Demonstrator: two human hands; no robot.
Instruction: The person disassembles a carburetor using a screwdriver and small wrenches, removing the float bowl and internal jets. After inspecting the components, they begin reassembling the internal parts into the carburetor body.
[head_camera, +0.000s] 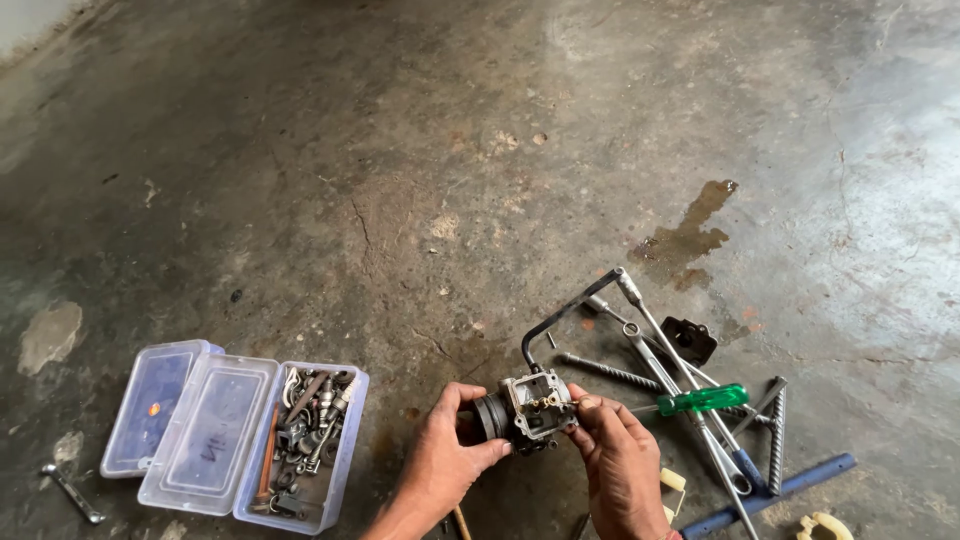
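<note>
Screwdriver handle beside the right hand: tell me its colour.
Translucent green, seen in the head view: the screwdriver handle lies on the floor by the right hand.

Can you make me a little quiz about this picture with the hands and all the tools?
1. True or false: the left hand and right hand both hold the small metal engine part.
2. What colour is the screwdriver handle?
A red, B green, C black
3. Where is the clear plastic box of bolts: on the left or right side of the hands?

Key: 1 true; 2 B; 3 left.
</note>
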